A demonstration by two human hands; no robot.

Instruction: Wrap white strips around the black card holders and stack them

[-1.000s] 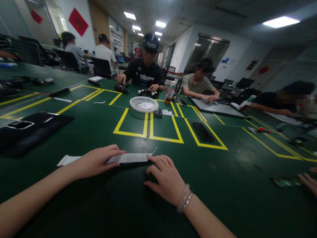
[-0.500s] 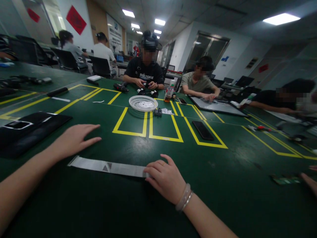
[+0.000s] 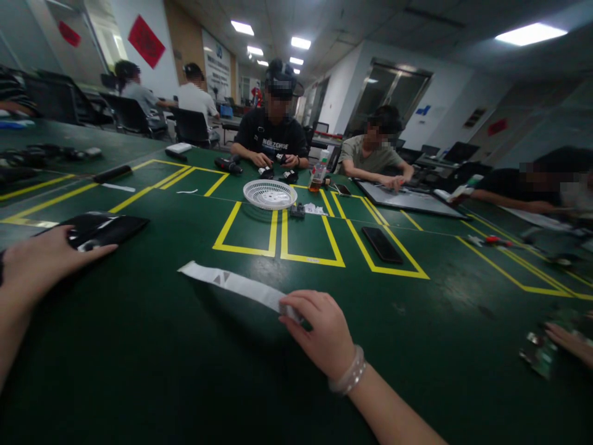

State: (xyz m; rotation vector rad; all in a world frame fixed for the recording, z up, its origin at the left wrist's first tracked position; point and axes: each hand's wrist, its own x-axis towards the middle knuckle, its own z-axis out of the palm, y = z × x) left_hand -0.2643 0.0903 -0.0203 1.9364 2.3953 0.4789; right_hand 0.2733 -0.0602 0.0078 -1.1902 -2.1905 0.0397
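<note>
My right hand [image 3: 319,330] pinches one end of a flat white ribbon cable [image 3: 250,289]. The cable bows up from the green table [image 3: 259,395], its far end pointing left and away from me. Over at the left edge, my left hand [image 3: 44,262] is on a flat black pouch [image 3: 118,228]. Its thumb stretches along the near side, and its other fingers are partly hidden behind the pouch.
Yellow tape outlines mark the table. Beyond the cable stand a white round basket [image 3: 252,191] and a bottle [image 3: 317,176]; a black phone [image 3: 382,244] lies right of them. A co-worker's hand [image 3: 572,340] holds a green circuit board [image 3: 540,353] at the far right. Other people sit opposite.
My right hand has closed on the cable's end and raised it off the table. My left hand has moved left onto the black pouch, which has shifted slightly right.
</note>
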